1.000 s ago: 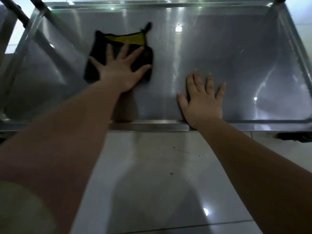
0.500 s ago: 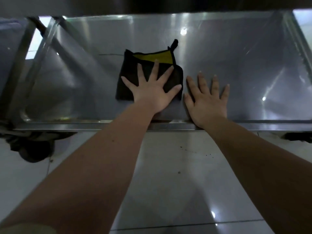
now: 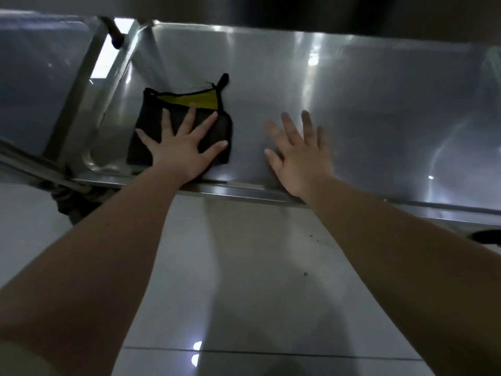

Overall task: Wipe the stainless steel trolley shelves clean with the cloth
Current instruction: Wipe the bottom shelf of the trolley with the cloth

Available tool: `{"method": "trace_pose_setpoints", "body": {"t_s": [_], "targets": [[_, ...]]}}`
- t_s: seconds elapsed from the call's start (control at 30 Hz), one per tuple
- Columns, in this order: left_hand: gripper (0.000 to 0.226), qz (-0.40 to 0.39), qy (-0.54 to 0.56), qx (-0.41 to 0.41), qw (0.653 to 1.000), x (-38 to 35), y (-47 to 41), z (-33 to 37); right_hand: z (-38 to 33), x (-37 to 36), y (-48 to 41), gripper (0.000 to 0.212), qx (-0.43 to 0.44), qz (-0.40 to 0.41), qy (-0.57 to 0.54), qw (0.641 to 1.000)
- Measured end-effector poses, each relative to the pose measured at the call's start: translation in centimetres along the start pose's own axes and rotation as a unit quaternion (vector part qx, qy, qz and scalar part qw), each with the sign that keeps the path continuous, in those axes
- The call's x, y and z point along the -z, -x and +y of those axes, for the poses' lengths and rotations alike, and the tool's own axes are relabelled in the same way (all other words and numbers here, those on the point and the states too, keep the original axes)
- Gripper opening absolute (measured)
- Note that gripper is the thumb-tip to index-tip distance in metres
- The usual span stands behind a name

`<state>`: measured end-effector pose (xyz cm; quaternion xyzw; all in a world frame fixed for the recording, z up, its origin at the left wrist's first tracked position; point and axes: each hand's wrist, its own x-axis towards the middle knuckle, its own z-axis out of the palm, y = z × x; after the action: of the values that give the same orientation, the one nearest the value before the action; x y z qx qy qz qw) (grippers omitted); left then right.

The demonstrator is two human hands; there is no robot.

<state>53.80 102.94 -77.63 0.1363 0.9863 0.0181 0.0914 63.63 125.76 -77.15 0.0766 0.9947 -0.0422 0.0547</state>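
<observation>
A folded black cloth (image 3: 147, 123) with a yellow inner face and a small hanging loop lies flat on the stainless steel trolley shelf (image 3: 379, 109), near its left end. My left hand (image 3: 181, 150) presses down on the cloth with straight, spread fingers. To its right, my right hand (image 3: 301, 153) is on the bare steel with its fingers straight and spread; it is blurred. Both wrists cross the shelf's raised front rim (image 3: 244, 192).
A dark upper shelf overhangs along the top of the view. A trolley post (image 3: 78, 88) slants at the left end. Glossy white floor tiles (image 3: 244, 280) lie below the rim. A dark caster (image 3: 486, 237) sits at the right edge.
My left hand slid the cloth right toward my right hand, then back left toward the shelf's left end. My right hand has shifted slightly and is now blurred. The view tilted.
</observation>
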Motion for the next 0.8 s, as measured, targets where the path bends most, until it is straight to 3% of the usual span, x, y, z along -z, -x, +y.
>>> {"method": "trace_pose_setpoints", "body": {"t_s": [0.17, 0.3, 0.37, 0.5, 0.63, 0.73, 0.8], "targets": [[0.077, -0.010, 0.016, 0.000, 1.000, -0.1, 0.8, 2.0, -1.7, -1.1, -1.0, 0.053, -0.083, -0.038, 0.006, 0.996], [0.074, -0.003, 0.002, -0.094, 0.996, -1.7, 3.5, 7.2, -1.3, -1.6, -0.7, 0.055, -0.081, -0.010, 0.029, 0.996], [0.073, -0.009, 0.012, -0.110, 0.994, -1.6, 3.7, 6.6, -1.1, -1.6, -0.5, 0.056, -0.083, -0.002, 0.022, 0.996], [0.077, -0.002, 0.007, -0.038, 0.999, -0.5, 2.8, -1.7, -1.4, -1.5, -0.5, 0.055, -0.080, -0.001, 0.002, 0.997], [0.080, -0.044, 0.001, 0.060, 0.997, 0.9, 2.7, -9.8, -1.9, -1.9, -0.8, 0.057, -0.080, -0.006, 0.023, 0.997], [0.078, -0.046, 0.006, 0.054, 0.997, 1.0, 2.4, -7.4, -2.0, -1.9, -0.8, 0.060, -0.081, -0.003, 0.026, 0.996], [0.076, -0.036, 0.012, 0.001, 0.999, 0.5, 2.9, -2.5, -1.9, -1.8, -0.8, 0.061, -0.079, -0.004, 0.029, 0.996]]}}
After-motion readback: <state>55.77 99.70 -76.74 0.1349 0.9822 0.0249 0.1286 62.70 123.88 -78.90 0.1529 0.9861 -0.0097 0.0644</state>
